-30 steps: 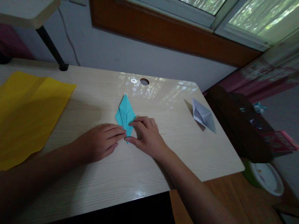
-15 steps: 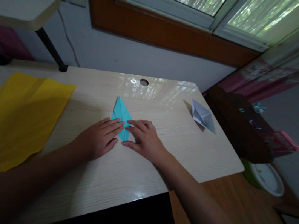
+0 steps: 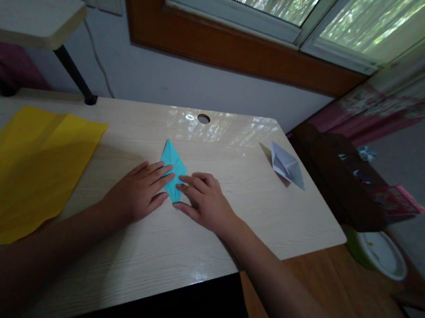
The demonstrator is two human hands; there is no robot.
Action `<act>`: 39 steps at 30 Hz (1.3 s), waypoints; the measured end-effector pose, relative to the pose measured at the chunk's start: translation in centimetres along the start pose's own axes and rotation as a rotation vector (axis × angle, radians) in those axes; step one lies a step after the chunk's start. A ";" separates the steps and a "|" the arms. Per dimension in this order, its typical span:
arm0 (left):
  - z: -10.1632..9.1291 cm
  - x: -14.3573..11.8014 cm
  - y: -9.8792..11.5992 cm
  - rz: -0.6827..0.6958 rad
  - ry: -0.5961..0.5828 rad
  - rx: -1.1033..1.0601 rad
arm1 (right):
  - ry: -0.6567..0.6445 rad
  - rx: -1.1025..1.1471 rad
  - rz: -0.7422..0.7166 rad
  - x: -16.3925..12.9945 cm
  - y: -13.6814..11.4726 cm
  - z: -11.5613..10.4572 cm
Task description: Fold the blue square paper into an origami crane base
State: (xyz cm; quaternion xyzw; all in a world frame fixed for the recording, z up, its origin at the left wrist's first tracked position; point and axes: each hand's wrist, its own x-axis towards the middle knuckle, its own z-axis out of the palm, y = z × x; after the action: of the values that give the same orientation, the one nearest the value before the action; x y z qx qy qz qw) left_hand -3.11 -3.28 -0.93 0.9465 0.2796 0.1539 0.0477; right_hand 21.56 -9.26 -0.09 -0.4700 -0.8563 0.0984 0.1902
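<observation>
A folded sheet of blue paper (image 3: 174,162), long and diamond-shaped with crease lines, lies flat on the table in front of me. My left hand (image 3: 142,186) rests on its left side, fingers stretched out over the paper and thumb near the lower tip. From the right, my right hand (image 3: 206,198) touches the paper's right edge with its fingertips, the fingers bent a little and apart, its thumb by the lower point. Part of the paper is hidden under the fingers of both hands.
A large yellow paper sheet (image 3: 26,171) lies on the left of the table (image 3: 196,254). Toward the right edge stands a folded white paper boat (image 3: 287,165). A shelf on black legs (image 3: 75,74) rises at the back left, and a round cable hole (image 3: 203,118) is near the back edge.
The fingers of my left hand have shifted slightly up and left on the blue paper, showing more of its middle. My right hand has hardly moved. The view has tilted slightly.
</observation>
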 end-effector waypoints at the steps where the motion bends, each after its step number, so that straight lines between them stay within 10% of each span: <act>1: 0.0 0.0 0.0 -0.007 -0.001 0.016 | 0.001 -0.004 -0.002 0.0 0.0 0.0; 39: 0.1 0.2 0.1 -0.065 0.039 0.085 | 0.100 0.013 -0.336 -0.8 -0.4 0.0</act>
State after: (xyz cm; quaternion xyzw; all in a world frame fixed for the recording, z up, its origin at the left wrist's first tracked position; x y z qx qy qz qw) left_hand -2.85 -3.27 -0.94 0.9349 0.3175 0.1587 0.0069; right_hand 21.61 -10.10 -0.18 -0.3231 -0.9117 0.0473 0.2492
